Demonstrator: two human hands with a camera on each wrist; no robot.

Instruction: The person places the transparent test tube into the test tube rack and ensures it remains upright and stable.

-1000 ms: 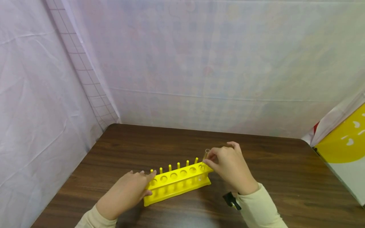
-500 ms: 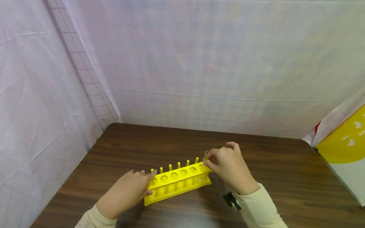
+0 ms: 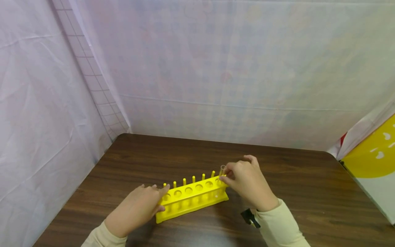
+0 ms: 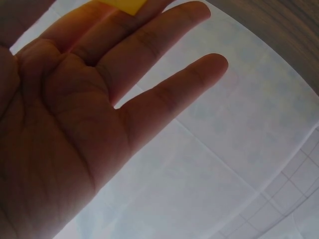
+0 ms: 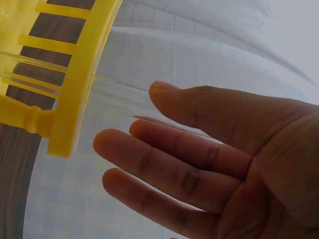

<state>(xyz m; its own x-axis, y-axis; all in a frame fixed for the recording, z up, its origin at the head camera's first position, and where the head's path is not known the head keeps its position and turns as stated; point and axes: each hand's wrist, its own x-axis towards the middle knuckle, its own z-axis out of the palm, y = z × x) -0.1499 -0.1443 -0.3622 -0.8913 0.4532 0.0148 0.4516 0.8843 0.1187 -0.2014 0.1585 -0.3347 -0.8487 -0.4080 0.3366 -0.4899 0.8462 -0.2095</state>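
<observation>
A yellow test tube rack (image 3: 192, 203) stands slantwise on the table, with a row of round holes and upright pegs behind them. My left hand (image 3: 134, 208) holds its left end, index finger on top and thumb at the front; in the left wrist view only a yellow corner of the rack (image 4: 130, 5) shows by the fingers. At the rack's right end my right hand (image 3: 248, 181) pinches a clear glass test tube (image 3: 222, 169) between thumb and fingers. In the right wrist view the tube (image 5: 117, 92) runs through the rack's top plate (image 5: 79, 84), its lower part inside the rack.
The dark wood table (image 3: 302, 185) has a pale curtain (image 3: 228, 85) behind it and white sheeting (image 3: 43, 103) on its left. A yellow and white panel (image 3: 370, 161) stands at the right edge. A black clip (image 3: 250, 218) hangs by the right cuff.
The test tube has sunk slightly lower in the rack's rightmost hole, and my right hand has come down a little with it. The left hand and the rack have stayed in place.
</observation>
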